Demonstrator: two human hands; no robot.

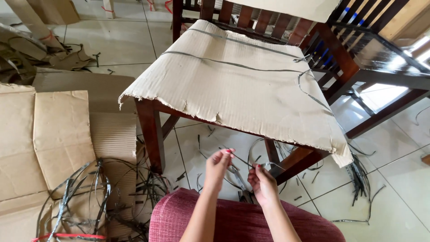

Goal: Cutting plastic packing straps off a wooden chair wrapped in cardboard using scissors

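Two hands: pinching one thin grey packing strap (244, 160) below the cardboard-wrapped chair (233, 76).
Left hand (218, 166): fingers closing together on strap.
Right hand (262, 181): gripping strap likewise.

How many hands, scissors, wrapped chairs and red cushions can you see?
Hands: 2, the left hand and the right hand, both pinching a thin grey strap
Scissors: 1, a pair of scissors hanging by the hands
Wrapped chairs: 1, a wooden chair under a cardboard sheet
Red cushions: 1, the cushion
Total: 5
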